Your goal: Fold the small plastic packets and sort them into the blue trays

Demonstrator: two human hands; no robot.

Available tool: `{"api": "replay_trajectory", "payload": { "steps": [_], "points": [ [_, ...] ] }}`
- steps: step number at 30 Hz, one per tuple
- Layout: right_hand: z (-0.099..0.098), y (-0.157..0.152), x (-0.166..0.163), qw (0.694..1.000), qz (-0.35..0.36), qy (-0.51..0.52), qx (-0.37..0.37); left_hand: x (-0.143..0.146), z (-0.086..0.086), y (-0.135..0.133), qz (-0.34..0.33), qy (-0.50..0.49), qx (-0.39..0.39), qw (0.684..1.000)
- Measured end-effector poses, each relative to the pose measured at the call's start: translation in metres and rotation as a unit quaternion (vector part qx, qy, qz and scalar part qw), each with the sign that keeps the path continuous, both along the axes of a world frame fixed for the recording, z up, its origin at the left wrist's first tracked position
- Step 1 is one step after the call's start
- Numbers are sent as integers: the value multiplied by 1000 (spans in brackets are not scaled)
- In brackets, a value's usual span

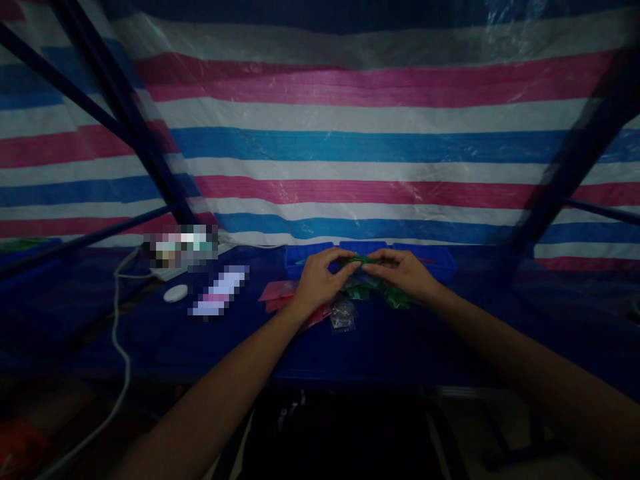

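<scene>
Both hands raised just above the counter [400,357], fingertips nearly meeting. Your left hand [320,279] and right hand [407,272] each pinch a small green piece [361,259], thumb against fingers; its exact form is too dark to tell. It sits in front of the blue bins [444,268]. On the counter below: green packets [397,298] near your right hand, clear packet [343,319] nearer you, pink packets [274,293] beside your left wrist. White disc [175,293] well apart, left.

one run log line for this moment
left hand: holds green item | right hand: holds it too | nearby: red packets, clear packet | behind: blue bins
</scene>
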State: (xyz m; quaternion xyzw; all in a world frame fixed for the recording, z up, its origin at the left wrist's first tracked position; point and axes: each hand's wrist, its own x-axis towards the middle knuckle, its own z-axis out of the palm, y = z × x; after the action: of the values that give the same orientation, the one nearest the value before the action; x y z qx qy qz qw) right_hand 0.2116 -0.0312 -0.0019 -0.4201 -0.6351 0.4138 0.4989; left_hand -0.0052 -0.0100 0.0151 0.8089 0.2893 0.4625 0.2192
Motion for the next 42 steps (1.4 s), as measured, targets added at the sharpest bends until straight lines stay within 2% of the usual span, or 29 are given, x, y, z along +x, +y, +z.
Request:
{"api": "replay_trajectory", "payload": {
  "steps": [2,4,10,12,14,18,20,23,25,28,33,38,42],
  "points": [
    [-2,2,0,999,-10,-13,31,2,-3,2,-17,-20,-46,999],
    [-4,3,-1,999,-19,-11,43,4,-6,4,-30,-27,-60,997],
    [-4,5,-3,995,-75,45,37,2,-1,2,7,13,65,998],
    [-4,4,-3,994,-85,51,49,1,1,-1,-8,45,78,996],
    [-3,2,-4,996,-58,47,49,2,1,-2,-32,68,71,995],
    [2,-5,-7,999,6,23,40,2,-1,0,-41,75,47,995],
    [4,-7,-9,999,-5,14,47,0,-3,4,-12,64,34,997],
    [5,-7,-9,995,-57,32,75,-1,-6,10,13,33,-9,999],
    [3,-5,-8,992,-77,45,88,0,-9,12,-3,-1,-55,998],
    [-1,-2,-7,995,-58,29,82,2,-12,13,-34,-52,-122,991],
    [-7,3,-8,997,-42,31,62,2,-15,15,-73,-85,-178,978],
    [-9,4,-7,998,-31,35,44,0,-11,14,-74,-49,-153,984],
    [-5,3,-2,992,-72,-26,105,-2,-6,12,-54,-19,-69,996]
  ]
}}
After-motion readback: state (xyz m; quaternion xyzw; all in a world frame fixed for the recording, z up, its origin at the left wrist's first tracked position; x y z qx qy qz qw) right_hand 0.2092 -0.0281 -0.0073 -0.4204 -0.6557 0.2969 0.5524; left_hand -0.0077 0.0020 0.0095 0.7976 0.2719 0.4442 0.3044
